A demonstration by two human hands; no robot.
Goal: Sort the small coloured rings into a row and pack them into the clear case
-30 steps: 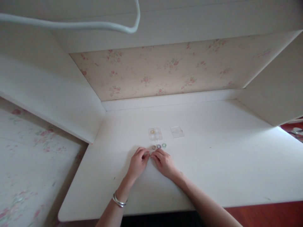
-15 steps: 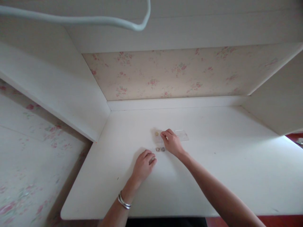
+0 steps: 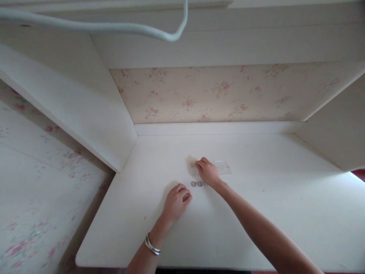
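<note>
My right hand (image 3: 208,172) reaches over the white table, thumb and index finger pinched together. Its fingertips are right at a small yellowish ring-like piece (image 3: 192,164), which they partly cover; whether they grip it is unclear. Beneath and beside that hand lies a clear, flat plastic case (image 3: 222,167). Nearer to me are a small brownish ring (image 3: 194,183) and a darker grey ring (image 3: 200,183), side by side, with another small piece half hidden by my right hand. My left hand (image 3: 175,201) rests on the table with its fingers curled toward the thumb; what they hold is too small to name.
The white table (image 3: 242,228) is bounded by a left side panel (image 3: 85,95), a right panel (image 3: 339,125) and a flowered back wall (image 3: 216,95). Overhead runs a white cable (image 3: 114,27). A small dark speck (image 3: 145,218) lies left of my left hand.
My right fingertips have moved slightly left, onto the yellowish ring-like piece. A third small piece now shows beside the two rings. The whole view has shifted a little; my left hand stays put.
</note>
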